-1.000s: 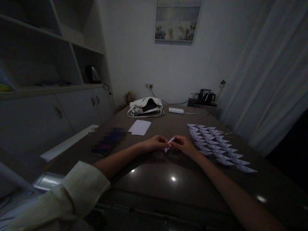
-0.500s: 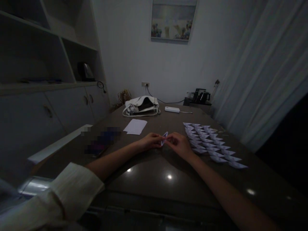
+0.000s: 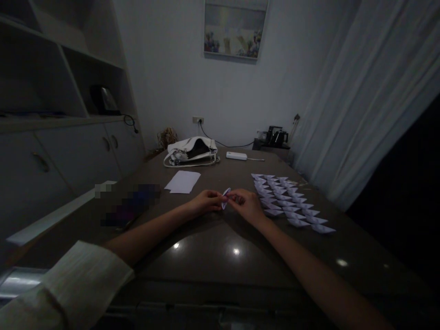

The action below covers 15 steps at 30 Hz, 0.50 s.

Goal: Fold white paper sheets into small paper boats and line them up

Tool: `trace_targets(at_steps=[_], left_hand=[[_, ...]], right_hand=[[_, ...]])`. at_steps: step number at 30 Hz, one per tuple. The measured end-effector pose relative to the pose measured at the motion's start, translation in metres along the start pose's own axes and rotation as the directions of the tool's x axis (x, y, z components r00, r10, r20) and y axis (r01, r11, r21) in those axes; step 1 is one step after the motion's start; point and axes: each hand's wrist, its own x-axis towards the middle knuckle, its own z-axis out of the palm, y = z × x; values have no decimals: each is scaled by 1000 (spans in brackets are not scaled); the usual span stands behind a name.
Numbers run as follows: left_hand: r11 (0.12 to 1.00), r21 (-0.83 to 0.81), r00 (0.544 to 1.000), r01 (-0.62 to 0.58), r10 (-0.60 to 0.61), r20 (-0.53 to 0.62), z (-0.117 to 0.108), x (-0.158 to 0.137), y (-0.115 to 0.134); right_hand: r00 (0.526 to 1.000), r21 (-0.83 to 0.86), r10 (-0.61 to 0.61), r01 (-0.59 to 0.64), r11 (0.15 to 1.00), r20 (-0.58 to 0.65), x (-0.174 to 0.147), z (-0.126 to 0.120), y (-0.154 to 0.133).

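Observation:
Over the middle of the dark table, a small folded paper boat (image 3: 225, 200) stands on edge between my hands. My left hand (image 3: 208, 202) pinches it from the left with thumb and fingers. From the right, the fingertips of my right hand (image 3: 244, 203) are closed on its near face. Fingers cover part of the paper, so its exact folds are hard to see. To the right lie several finished-looking white paper boats (image 3: 283, 198) in slanting rows. A stack of white paper sheets (image 3: 183, 182) rests beyond my left hand.
A white handbag (image 3: 191, 151) sits at the table's far side, with a white device on a cable (image 3: 236, 156) to its right. A blurred-out dark item (image 3: 132, 205) lies on the left. Cupboards (image 3: 79, 151) line the left wall; a curtain hangs at right.
The view has turned slightly right, so everything sits further left in the picture. Both hands keep hold of the paper boat, with only small finger movement.

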Motion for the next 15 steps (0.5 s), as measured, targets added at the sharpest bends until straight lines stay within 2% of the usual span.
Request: trace_targets(at_steps=[4,15], left_hand=[[1000,-1,999,-19,19,40,-2,0,-1],[990,-138,998,17,-9,59,0,-3,1]], right_hand=[[1000,-27,15,-14,1000,15,-1,-1,2],[999,62,-33,33,998,-7,-1,-2,7]])
